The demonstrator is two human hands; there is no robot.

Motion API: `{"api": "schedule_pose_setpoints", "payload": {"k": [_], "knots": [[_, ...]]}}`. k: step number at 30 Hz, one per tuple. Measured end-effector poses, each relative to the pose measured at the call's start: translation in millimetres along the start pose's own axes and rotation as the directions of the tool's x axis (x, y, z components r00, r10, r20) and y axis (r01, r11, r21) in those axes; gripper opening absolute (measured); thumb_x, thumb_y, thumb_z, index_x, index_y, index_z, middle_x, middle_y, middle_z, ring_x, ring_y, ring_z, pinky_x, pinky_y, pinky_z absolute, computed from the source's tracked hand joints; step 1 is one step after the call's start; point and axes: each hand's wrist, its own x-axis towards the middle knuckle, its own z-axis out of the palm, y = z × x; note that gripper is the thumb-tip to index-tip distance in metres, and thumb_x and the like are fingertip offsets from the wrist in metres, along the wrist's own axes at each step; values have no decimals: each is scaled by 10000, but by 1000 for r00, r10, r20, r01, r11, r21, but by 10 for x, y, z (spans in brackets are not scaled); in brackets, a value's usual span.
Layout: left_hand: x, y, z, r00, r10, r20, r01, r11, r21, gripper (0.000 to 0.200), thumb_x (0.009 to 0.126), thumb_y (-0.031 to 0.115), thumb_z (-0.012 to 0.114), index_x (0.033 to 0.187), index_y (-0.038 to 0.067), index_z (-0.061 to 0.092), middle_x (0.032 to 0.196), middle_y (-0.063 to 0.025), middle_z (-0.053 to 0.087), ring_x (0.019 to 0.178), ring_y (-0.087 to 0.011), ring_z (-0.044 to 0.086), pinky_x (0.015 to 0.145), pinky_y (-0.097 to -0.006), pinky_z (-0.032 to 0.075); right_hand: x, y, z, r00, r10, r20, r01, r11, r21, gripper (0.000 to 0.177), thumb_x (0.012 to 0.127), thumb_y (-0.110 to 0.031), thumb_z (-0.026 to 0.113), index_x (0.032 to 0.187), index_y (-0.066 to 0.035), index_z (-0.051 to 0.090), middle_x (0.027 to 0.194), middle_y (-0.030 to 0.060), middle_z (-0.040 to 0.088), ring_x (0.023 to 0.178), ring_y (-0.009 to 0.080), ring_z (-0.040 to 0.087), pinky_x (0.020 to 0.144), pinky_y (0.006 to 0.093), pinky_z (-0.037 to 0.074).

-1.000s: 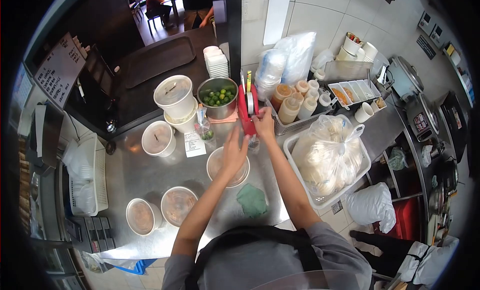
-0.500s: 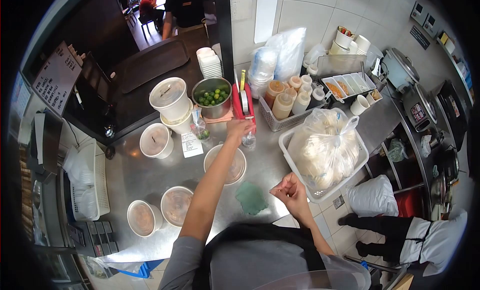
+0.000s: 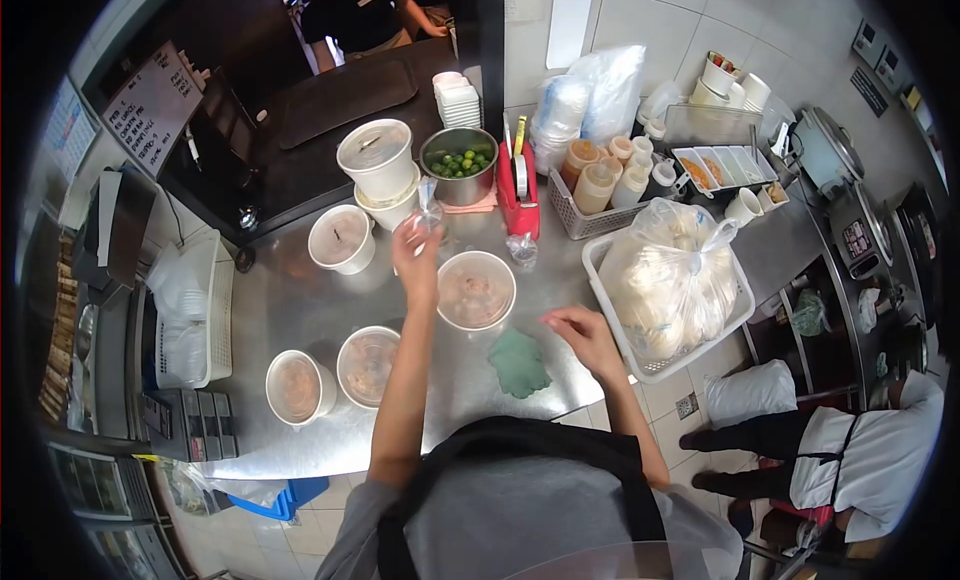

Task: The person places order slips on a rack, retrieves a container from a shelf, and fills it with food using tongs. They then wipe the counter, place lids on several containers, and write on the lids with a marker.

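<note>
My left hand (image 3: 418, 242) has its fingers closed on a small clear plastic bag (image 3: 429, 210), beside the stacked white tubs (image 3: 376, 160). Over the counter's front right, my right hand (image 3: 582, 338) is in a pinch; anything between its fingertips is too small to make out. A lidded round tub (image 3: 476, 291) stands between my hands, with a green cloth (image 3: 519, 363) in front of it. Another small clear bag (image 3: 522, 250) lies by the red tape dispenser (image 3: 520, 188). A metal pot of green limes (image 3: 458, 170) is behind my left hand.
More lidded tubs (image 3: 300, 388) stand at the left. A white basket (image 3: 672, 365) with a large clear bag and a crate of sauce bottles (image 3: 594, 189) are at the right. One person (image 3: 360, 20) is beyond the counter, another (image 3: 845, 465) at the lower right.
My left hand has moved left from the tape dispenser to the small bag by the stacked tubs and taken hold of it. The view has shifted, and the person beyond the counter has moved.
</note>
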Motion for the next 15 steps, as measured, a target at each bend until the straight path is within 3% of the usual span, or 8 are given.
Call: {"api": "schedule_pose_setpoints", "payload": {"k": [1,3,6,9,10,13,15], "knots": [[-25,-145,-145,999,-29,-31,32,995,97,394,735,49,689,1080,33,499,982,-94,565,850,-122,549,695,-258,459,112,149,57,999,-26,43,28,999,-36,154,819,-138,599,938,-69,667,704,-12,542,589,47,406,517,217,337],[-88,-474,-362,991,-77,-113,106,955,276,392,731,30,684,1072,43,490,958,-84,552,825,-115,539,681,-258,456,298,582,193,989,62,135,-63,998,0,137,820,-150,589,904,-71,662,691,-11,543,588,59,413,539,225,354],[-207,-1006,-519,943,-311,-120,325,938,119,370,709,8,677,1040,32,511,800,-42,524,682,-132,524,600,-242,446,571,785,344,942,218,254,-230,973,17,151,834,-160,554,903,-54,638,693,-26,544,625,71,440,580,219,379],[-348,-1008,-528,857,-507,-93,504,862,-56,331,720,21,667,1011,29,509,805,-60,525,699,-141,518,637,-263,447,763,874,374,912,290,290,-305,952,7,137,843,-167,538,874,-55,611,694,-42,545,621,73,447,585,210,394],[-403,-988,-501,862,-482,-155,496,865,71,319,729,19,653,1014,31,508,806,-60,521,712,-147,515,657,-276,445,807,909,371,911,297,288,-311,950,4,128,843,-169,537,856,-60,603,693,-46,545,610,72,444,580,207,398],[-466,-960,-475,895,-351,-276,438,807,397,273,783,71,604,1034,35,504,852,-67,522,781,-166,512,730,-308,437,832,1254,395,976,34,214,44,936,-350,129,876,-170,501,851,-100,607,821,-12,560,704,82,482,620,228,416],[-481,-972,-493,927,-242,-288,365,764,533,268,855,185,561,1068,35,498,936,-81,541,865,-180,522,796,-325,431,764,1209,454,979,196,56,-195,980,-27,218,908,-241,449,970,-86,588,941,27,588,911,121,478,769,287,399]]}}
